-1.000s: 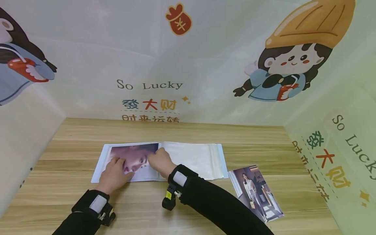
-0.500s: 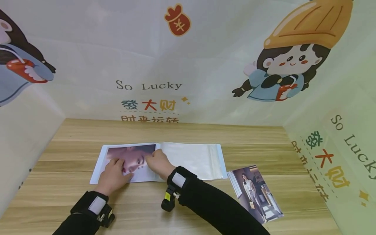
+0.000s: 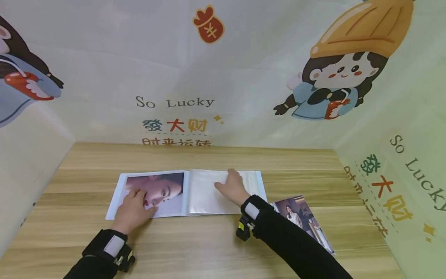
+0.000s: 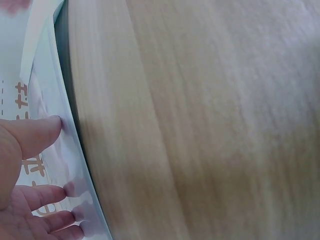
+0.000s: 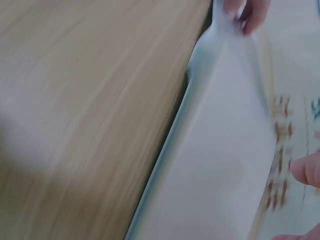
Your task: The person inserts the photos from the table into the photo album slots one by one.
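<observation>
A photo album (image 3: 112, 209) lies spread on the wooden table. Its left page holds a close-up portrait photo (image 3: 168, 190), and the right side shows whitish sleeve pages (image 3: 205, 199). My left hand (image 3: 131, 209) rests on the left page, partly over the photo; in the left wrist view its fingertips (image 4: 50, 220) touch the page near the edge. My right hand (image 3: 233, 188) is over the right page with thumb and fingers apart. In the right wrist view the thumb (image 5: 307, 170) stands apart from the page, holding nothing.
A small stack of photos (image 3: 296, 211) lies right of the album, partly hidden under my right sleeve (image 3: 292, 236). A printed white backdrop (image 3: 244, 116) rises behind the table (image 3: 188, 248) and along both sides.
My right hand has left the album's middle, its fingers spreading, and moved right over the sleeve pages. The photo's right edge is uncovered. My left hand stays on the left page.
</observation>
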Motion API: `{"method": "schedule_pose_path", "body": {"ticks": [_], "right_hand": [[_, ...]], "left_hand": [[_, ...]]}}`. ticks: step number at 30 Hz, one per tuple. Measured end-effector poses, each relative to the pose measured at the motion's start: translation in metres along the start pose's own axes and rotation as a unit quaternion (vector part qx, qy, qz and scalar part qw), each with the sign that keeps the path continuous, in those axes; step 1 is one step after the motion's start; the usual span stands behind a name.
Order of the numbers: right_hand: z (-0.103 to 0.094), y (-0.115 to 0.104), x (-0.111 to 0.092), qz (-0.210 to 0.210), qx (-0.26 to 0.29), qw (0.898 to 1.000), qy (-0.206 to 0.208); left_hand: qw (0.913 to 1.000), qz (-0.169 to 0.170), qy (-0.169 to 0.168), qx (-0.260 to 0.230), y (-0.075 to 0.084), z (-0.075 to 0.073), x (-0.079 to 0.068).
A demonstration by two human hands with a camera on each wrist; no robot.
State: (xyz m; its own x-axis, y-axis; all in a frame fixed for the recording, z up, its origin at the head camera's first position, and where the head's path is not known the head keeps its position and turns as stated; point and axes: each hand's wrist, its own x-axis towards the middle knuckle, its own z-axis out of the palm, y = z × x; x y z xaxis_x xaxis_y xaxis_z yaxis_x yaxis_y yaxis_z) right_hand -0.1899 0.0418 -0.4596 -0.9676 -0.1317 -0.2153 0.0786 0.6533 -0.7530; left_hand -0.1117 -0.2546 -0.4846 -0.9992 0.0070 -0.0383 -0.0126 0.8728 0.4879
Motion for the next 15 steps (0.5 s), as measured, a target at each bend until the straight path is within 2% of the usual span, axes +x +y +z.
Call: {"method": "schedule_pose_path", "body": {"ticks": [3, 7, 9, 15], "right_hand": [[-0.029, 0.033, -0.002, 0.029, -0.085, 0.996, 0.025], [-0.066, 0.071, -0.013, 0.061, -0.166, 0.984, 0.022], [-0.082, 0.087, -0.021, 0.084, -0.172, 0.981, 0.023], [-0.121, 0.123, -0.045, 0.162, -0.135, 0.977, 0.028]], "left_hand": [[1.0, 0.003, 0.001, 0.001, -0.001, 0.001, 0.0], [1.0, -0.001, -0.002, 0.001, -0.003, 0.001, 0.0], [1.0, -0.003, -0.004, 0.002, -0.003, 0.002, 0.001], [0.9999, -0.004, -0.013, 0.003, -0.005, 0.004, 0.003]]}}
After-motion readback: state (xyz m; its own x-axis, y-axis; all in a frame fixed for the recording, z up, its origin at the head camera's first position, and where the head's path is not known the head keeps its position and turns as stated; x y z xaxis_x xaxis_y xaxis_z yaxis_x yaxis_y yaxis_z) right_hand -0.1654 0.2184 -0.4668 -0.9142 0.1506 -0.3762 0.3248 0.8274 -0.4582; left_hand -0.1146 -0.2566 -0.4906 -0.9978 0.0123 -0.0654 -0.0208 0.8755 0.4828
